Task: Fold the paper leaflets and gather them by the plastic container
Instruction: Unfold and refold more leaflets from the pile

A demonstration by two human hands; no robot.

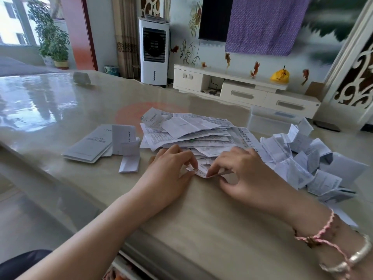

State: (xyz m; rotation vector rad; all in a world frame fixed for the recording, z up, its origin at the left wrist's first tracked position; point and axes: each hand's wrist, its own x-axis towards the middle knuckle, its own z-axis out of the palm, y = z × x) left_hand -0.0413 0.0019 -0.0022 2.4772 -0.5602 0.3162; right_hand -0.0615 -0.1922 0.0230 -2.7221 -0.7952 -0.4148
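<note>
A small white leaflet (203, 172) with fine dark print lies at the near edge of the paper heap, partly folded into a narrow strip. Its long axis runs roughly left to right, dipping slightly toward the viewer at the right end, and it sits low against the surface (181, 219) with one flap raised a little.

The left hand (171, 168) pinches the strip's left end between thumb and fingertips, fingers curled down onto the paper. The right hand (244, 172) pinches the right part, index finger and thumb bent onto the fold, the other fingers spread loosely above it. A pink cord and a silver bangle (361, 255) circle the right wrist.

Just behind the hands spreads a pile of unfolded leaflets (191, 130), flat creased sheets overlapping at many angles. To the right lies a loose heap of folded leaflets (302, 164), small packets tilted every way, close beside a clear plastic container (270, 120) standing at the far right of the surface. To the left, apart from the pile, rest a grey booklet (90, 146) and a few folded slips (129, 162).
</note>
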